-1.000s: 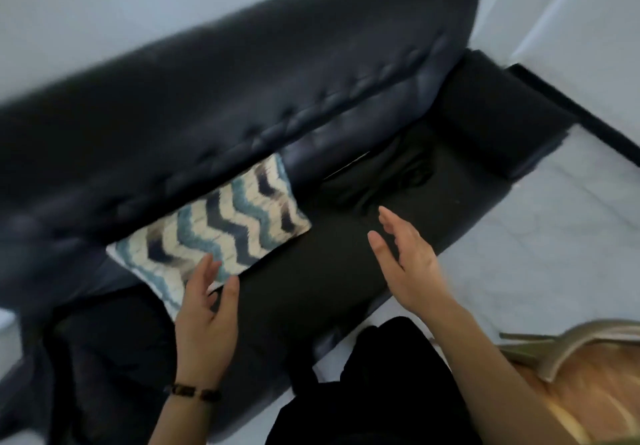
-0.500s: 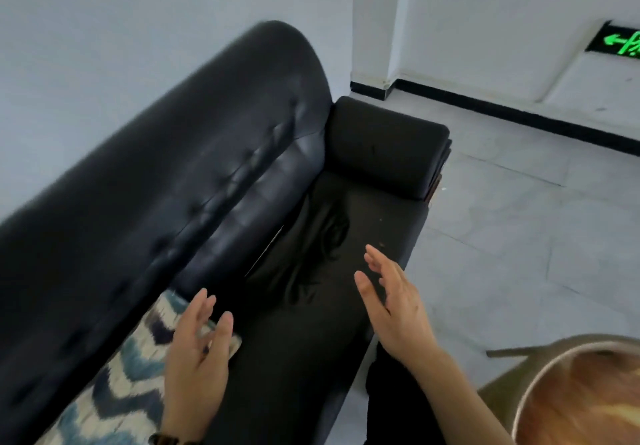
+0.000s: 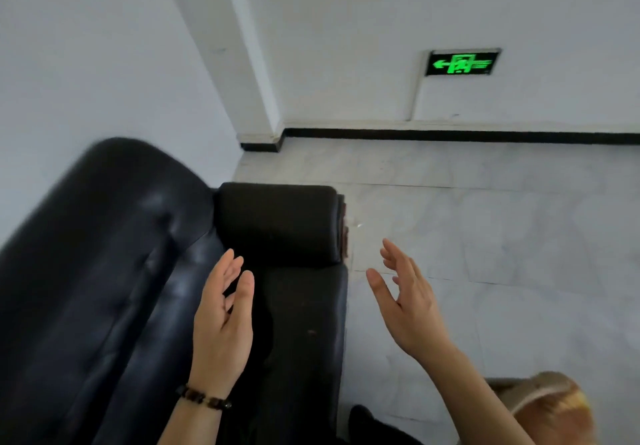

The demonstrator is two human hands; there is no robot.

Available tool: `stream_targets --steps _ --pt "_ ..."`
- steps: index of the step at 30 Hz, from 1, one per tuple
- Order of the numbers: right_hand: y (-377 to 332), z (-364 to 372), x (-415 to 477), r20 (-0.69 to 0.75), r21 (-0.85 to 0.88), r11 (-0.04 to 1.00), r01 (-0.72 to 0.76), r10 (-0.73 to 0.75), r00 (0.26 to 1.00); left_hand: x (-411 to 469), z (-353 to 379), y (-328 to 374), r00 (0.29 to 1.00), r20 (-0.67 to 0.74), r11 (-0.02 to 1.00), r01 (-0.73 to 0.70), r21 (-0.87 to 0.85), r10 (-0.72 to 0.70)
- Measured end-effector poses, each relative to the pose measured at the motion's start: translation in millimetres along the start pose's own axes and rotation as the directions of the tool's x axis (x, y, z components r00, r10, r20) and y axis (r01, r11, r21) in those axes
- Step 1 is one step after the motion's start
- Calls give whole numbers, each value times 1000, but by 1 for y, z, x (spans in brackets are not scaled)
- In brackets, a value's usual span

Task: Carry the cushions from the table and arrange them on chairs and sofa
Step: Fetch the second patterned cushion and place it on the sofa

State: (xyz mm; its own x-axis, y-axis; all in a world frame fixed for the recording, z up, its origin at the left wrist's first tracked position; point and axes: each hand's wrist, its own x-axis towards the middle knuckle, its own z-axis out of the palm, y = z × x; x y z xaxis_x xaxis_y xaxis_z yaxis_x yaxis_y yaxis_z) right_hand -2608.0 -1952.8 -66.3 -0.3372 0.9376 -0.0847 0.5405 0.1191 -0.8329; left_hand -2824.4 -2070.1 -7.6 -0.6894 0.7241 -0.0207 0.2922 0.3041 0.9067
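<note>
A black leather sofa (image 3: 104, 271) fills the lower left, its padded armrest (image 3: 277, 222) at the centre. My left hand (image 3: 221, 323), with a bead bracelet on the wrist, hovers over the sofa seat, fingers apart and holding nothing. My right hand (image 3: 408, 302) is raised over the floor just right of the sofa's front edge, fingers spread and empty. No cushion is in view.
Pale marble floor (image 3: 485, 236) stretches to the right of the sofa. White walls with a black skirting meet at a corner pillar (image 3: 259, 132). A green exit sign (image 3: 462, 62) hangs on the far wall. A round wooden seat or table edge (image 3: 554, 410) shows at bottom right.
The view has swung right and up along the sofa. The zigzag cushion on the sofa seat has dropped out of view at the left. Both hands stay empty and apart.
</note>
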Motion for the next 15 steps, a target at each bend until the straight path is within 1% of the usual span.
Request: stream_targets --steps 2,4,6,8,12,15 --pt "14 -23 5 -106 18 999 -36 38 994 22 31 8 994 99 999 -38 6 37" --pt "32 -47 9 -217 45 995 -87 95 972 41 67 18 980 188 998 -68 8 65" --pt "51 -72 17 -333 82 986 -145 165 928 59 104 29 959 271 997 -81 7 76" --pt "69 -95 32 -416 143 969 -201 243 876 74 137 44 937 339 995 -96 7 88" --pt "111 -133 87 -491 233 941 -247 333 805 125 222 66 892 434 988 -153 33 124" --pt "162 -166 148 -492 242 926 -290 375 785 178 319 78 858 499 978 -189 89 121"
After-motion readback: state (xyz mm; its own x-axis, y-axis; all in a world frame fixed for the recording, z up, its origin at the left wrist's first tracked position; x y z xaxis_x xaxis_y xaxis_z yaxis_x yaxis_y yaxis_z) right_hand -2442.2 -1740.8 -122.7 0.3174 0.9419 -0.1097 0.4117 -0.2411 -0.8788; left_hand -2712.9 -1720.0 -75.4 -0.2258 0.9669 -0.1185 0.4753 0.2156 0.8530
